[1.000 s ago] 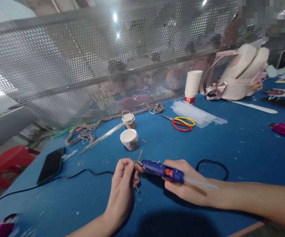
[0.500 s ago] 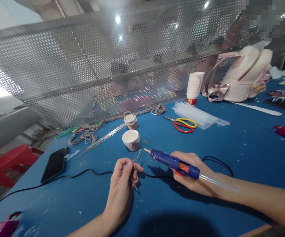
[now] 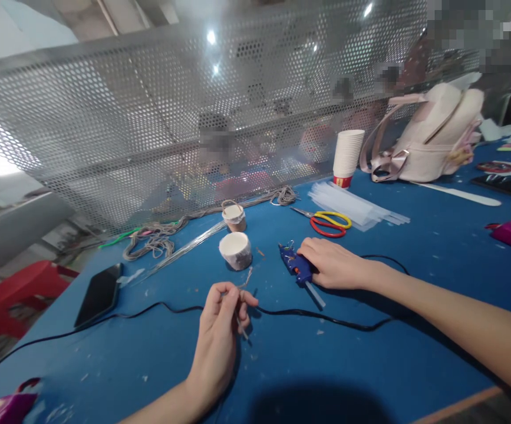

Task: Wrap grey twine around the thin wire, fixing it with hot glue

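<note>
My left hand (image 3: 224, 315) is closed, pinching a thin piece of twine (image 3: 249, 277) whose ends stick out above and below the fingers. Farther right, my right hand (image 3: 330, 262) has its fingers around the handle of a blue glue gun (image 3: 297, 265), which rests low at the table with a clear glue stick (image 3: 315, 294) poking out of its back. Just beyond my left hand stands a small cup with a whitish wrapped side (image 3: 236, 252). Behind it is a similar small cup with a loop handle (image 3: 234, 218), brown at its lower part.
Red-and-yellow scissors (image 3: 329, 224), translucent strips (image 3: 348, 206) and stacked paper cups (image 3: 348, 156) lie to the back right, near a pale backpack (image 3: 436, 138). A black cord (image 3: 326, 318) crosses the blue table. A phone (image 3: 99, 295) lies left; a perforated metal screen (image 3: 158, 118) stands behind.
My right hand has moved back and left, lowering the glue gun to the table and turning its nozzle away from me. The left hand stays almost still with the twine.
</note>
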The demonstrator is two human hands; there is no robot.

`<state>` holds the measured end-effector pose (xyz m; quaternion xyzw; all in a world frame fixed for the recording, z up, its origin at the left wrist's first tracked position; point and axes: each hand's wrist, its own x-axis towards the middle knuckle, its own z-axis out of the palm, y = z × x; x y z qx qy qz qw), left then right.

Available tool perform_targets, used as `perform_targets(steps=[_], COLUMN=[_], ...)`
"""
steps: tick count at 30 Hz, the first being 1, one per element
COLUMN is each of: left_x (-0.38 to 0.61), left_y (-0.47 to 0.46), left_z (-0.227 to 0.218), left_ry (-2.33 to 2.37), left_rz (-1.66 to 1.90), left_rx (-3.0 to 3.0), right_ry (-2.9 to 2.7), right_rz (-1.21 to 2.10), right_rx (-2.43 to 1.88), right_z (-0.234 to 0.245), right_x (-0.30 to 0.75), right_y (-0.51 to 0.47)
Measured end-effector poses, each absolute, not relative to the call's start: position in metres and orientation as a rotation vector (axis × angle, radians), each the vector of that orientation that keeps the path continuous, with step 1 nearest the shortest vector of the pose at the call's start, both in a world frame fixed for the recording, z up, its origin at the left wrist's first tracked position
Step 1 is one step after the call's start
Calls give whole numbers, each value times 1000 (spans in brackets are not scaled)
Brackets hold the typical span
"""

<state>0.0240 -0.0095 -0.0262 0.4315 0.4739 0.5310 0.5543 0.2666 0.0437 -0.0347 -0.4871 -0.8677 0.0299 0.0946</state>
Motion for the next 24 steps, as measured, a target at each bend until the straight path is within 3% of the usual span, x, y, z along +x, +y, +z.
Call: perform_targets(steps=[8,13,20,24], left_x=[25,24,22,20], left_y=[-12,-15,-19,-20], left_z=[-26,-30,-28,-30], left_ry=[1107,1078,1064,1118], left_rz=[1244,1230,1229,1208], left_rx=[1031,1041,1116,1145], right_ry=[-2247,-2061,-1813,-1520], right_rz=[146,770,889,1339], right_rx=[-1346,-1107,-1043,-975], right_z=[-15,-10,-17,-11], right_x=[252,202,166,161], right_y=[23,-11,-21,-17])
